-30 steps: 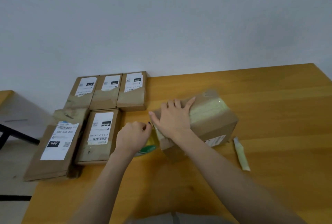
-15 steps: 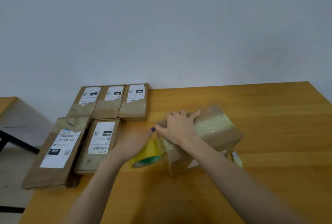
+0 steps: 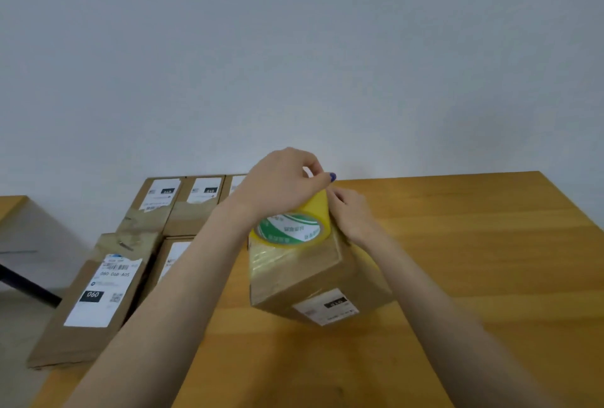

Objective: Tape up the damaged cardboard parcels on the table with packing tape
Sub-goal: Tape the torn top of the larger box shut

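Since the earlier frame the left grip [image 3: 281, 185] has risen from the desk [image 3: 490, 260]. It now pinches the upper rim of the yellow roll of packing tape [image 3: 291, 229], which rests on top of the brown cardboard parcel [image 3: 294, 280] standing on the desk. The right grip [image 3: 353, 216] curls behind the roll; whether it pinches anything I cannot tell. Flat labelled cardboard parcels [image 3: 94, 293] lie at the left.

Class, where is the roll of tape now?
Head view, centre: the roll of tape sits against the top of the parcel, gripped from above by the left hand, the right hand touching its right edge.
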Motion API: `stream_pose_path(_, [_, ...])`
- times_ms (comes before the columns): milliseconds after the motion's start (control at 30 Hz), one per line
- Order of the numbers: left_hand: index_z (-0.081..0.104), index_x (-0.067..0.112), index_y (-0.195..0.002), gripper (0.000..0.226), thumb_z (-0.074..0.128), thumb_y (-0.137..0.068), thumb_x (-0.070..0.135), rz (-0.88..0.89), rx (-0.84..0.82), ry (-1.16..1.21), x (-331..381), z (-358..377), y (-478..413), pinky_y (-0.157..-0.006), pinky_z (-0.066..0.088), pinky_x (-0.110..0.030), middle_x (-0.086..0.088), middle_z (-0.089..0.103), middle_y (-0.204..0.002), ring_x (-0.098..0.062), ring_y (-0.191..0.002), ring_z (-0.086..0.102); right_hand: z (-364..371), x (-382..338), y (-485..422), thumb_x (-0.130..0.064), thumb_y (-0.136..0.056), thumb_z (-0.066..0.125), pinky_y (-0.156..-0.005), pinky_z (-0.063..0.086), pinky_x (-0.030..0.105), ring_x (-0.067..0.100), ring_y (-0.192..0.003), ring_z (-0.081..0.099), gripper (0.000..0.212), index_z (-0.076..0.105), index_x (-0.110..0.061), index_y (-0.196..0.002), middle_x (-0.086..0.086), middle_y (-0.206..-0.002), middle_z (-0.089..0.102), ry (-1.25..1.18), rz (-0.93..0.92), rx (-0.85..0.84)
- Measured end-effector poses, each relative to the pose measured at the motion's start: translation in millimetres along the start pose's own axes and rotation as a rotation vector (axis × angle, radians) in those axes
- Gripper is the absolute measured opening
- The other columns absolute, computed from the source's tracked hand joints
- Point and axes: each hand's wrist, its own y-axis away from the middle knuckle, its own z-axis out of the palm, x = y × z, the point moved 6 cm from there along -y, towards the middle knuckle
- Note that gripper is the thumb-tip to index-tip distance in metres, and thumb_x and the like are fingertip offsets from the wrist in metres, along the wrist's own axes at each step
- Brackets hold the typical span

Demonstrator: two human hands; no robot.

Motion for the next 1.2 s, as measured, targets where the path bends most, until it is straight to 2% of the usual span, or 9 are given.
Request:
stream_pose_path(133, [0.067, 0.020, -0.090, 0.034, 0.053, -0.090, 0.051, 0.035, -0.080, 0.153, 18, 15, -21, -0.065, 0.039, -0.026, 0.010, 0.059, -0.077, -0.006, -0.074, 0.055, -28, 28, 4, -0.027, -0.098, 0.047, -0.076, 0.049, 0.037, 0.019, -0.083, 0.063, 0.023, 0.065, -0.026, -0.083, -0.001, -0.086, 0.069, -0.193, 0.060, 0.085])
stream_pose_path(233, [0.054, 0.014, -0.066, 0.044, 0.054, -0.090, 0.051, 0.065, -0.114, 0.324, 22, 41, -24, -0.060, 0.037, -0.026, 0.006, 0.051, -0.061, -0.010, -0.060, 0.050, -54, 41, 15, -0.006, -0.099, 0.048, -0.067, 0.048, 0.035, 0.021, -0.076, 0.060, 0.026, 0.063, -0.018, -0.082, 0.004, -0.080, 0.065, -0.292, 0.098, 0.079])
stream_pose_path(467, [0.022, 0.020, -0.055, 0.051, 0.048, -0.098, 0.031, 0.080, -0.022, 0.576, 41, 82, -33, -0.057, 0.019, -0.031, 0.011, 0.019, -0.045, -0.012, -0.047, 0.019, -53, 78, 40, -0.021, -0.104, 0.035, -0.054, 0.052, 0.020, 0.012, -0.070, 0.056, 0.026, 0.058, -0.011, -0.096, 0.003, -0.087, 0.060, -0.592, 0.354, 0.125])
stream_pose_path(567, [0.020, 0.019, -0.055, 0.051, 0.046, -0.099, 0.025, 0.089, 0.021, 0.573, 42, 85, -34, -0.052, 0.019, -0.027, 0.012, 0.017, -0.044, -0.011, -0.047, 0.017, -54, 88, 39, -0.017, -0.105, 0.033, -0.070, 0.050, 0.028, 0.013, -0.075, 0.054, 0.031, 0.054, -0.001, -0.122, 0.021, -0.117, 0.059, -0.582, 0.350, 0.155])
stream_pose_path(700, [0.020, 0.019, -0.056, 0.049, 0.042, -0.099, 0.023, 0.064, 0.039, 0.567, 37, 86, -35, -0.054, 0.016, -0.030, 0.010, 0.018, -0.047, -0.011, -0.048, 0.017, -62, 87, 34, -0.026, -0.103, 0.039, -0.076, 0.052, 0.027, 0.007, -0.082, 0.060, 0.026, 0.060, -0.013, -0.109, 0.013, -0.117, 0.063, -0.529, 0.210, 0.191])
stream_pose_path(833, [0.020, 0.019, -0.057, 0.049, 0.042, -0.100, 0.023, 0.077, 0.028, 0.548, 39, 84, -37, -0.052, 0.017, -0.028, 0.008, 0.017, -0.048, -0.012, -0.049, 0.016, -58, 111, 37, -0.091, -0.065, 0.038, -0.110, 0.034, 0.047, 0.018, -0.130, 0.048, 0.100, 0.041, -0.030, -0.144, -0.004, -0.139, 0.054, -0.690, 0.228, -0.146])
stream_pose_path(933, [0.020, 0.020, -0.057, 0.048, 0.042, -0.099, 0.023, 0.067, 0.023, 0.555, 37, 86, -38, -0.052, 0.018, -0.029, 0.007, 0.018, -0.049, -0.013, -0.049, 0.017, -72, 105, 45, -0.081, -0.060, 0.064, -0.101, 0.041, 0.050, 0.018, -0.137, 0.040, 0.107, 0.027, -0.034, -0.149, -0.007, -0.146, 0.046, -0.657, 0.137, -0.352])
stream_pose_path(1067, [0.021, 0.020, -0.058, 0.046, 0.042, -0.099, 0.025, 0.036, 0.008, 0.571, 35, 88, -40, -0.057, 0.018, -0.032, 0.007, 0.019, -0.049, -0.014, -0.048, 0.018, -76, 89, 41, -0.049, -0.053, 0.089, -0.087, 0.053, 0.042, 0.018, -0.118, 0.057, 0.104, 0.039, -0.029, -0.142, -0.004, -0.135, 0.056, -0.422, 0.143, -0.561])
stream_pose_path(1200, [0.022, 0.021, -0.058, 0.046, 0.044, -0.098, 0.025, 0.008, 0.011, 0.566, 35, 87, -41, -0.056, 0.018, -0.032, 0.011, 0.019, -0.045, -0.012, -0.047, 0.019, -65, 96, 30, -0.041, -0.054, 0.089, -0.088, 0.055, 0.044, 0.016, -0.114, 0.059, 0.090, 0.048, -0.036, -0.134, -0.009, -0.125, 0.062, -0.161, 0.182, -0.499])
